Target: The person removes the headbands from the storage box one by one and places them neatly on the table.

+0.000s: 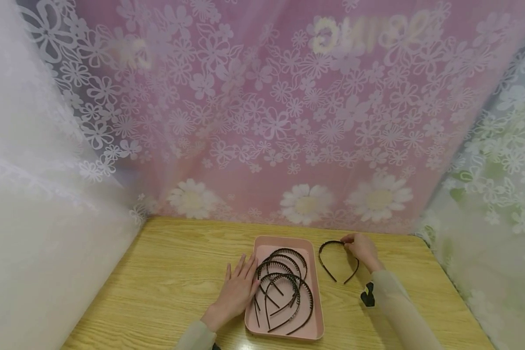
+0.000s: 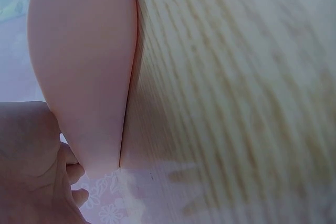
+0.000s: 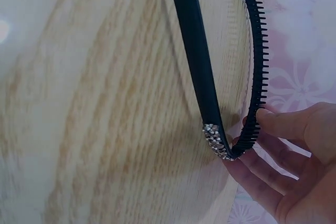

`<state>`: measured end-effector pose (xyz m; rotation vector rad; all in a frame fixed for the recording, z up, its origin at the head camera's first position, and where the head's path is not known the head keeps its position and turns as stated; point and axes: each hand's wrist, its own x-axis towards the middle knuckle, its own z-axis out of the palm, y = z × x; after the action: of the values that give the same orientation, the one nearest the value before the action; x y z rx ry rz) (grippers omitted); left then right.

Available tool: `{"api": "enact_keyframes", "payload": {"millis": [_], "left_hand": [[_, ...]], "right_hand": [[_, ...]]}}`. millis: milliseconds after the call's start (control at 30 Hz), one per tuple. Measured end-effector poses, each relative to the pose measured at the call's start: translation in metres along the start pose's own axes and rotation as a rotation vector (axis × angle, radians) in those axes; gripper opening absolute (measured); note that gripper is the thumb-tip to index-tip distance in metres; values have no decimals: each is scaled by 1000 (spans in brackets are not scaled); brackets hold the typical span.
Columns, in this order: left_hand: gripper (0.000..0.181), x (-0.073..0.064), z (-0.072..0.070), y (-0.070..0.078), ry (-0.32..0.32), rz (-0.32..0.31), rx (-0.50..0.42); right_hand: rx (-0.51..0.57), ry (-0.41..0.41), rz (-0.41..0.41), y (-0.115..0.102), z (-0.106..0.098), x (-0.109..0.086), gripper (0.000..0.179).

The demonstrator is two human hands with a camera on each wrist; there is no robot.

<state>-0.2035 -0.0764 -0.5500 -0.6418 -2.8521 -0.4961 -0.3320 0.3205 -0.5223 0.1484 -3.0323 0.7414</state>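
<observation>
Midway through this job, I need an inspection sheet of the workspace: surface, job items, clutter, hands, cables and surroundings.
Surface: yellow-brown wood-grain tabletop
Job's things: shallow pink rectangular tray holding several overlapping black toothed headbands; one separate black headband, toothed and set with sparkling stones, outside it on the right
Clutter: nothing seen
Left hand: fingers extended, touching the tray's left edge
Right hand: pinching the separate headband
Cables: nothing seen
Surroundings: pink sheet with white flowers behind; pale sheets at both sides
</observation>
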Motion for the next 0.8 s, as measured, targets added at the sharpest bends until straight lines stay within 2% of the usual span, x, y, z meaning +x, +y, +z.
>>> {"api": "enact_keyframes", "payload": {"millis": [167, 400, 667, 800], "left_hand": [[55, 1, 0, 0, -28, -12, 4], [55, 1, 3, 0, -27, -6, 7], [55, 1, 4, 0, -17, -10, 4], [55, 0, 4, -2, -9, -13, 11]], "right_hand": [[6, 0, 14, 0, 0, -2, 22], [26, 10, 16, 1, -2, -3, 22], [103, 165, -46, -6, -5, -13, 29], [230, 195, -46, -18, -8, -21, 34]]}}
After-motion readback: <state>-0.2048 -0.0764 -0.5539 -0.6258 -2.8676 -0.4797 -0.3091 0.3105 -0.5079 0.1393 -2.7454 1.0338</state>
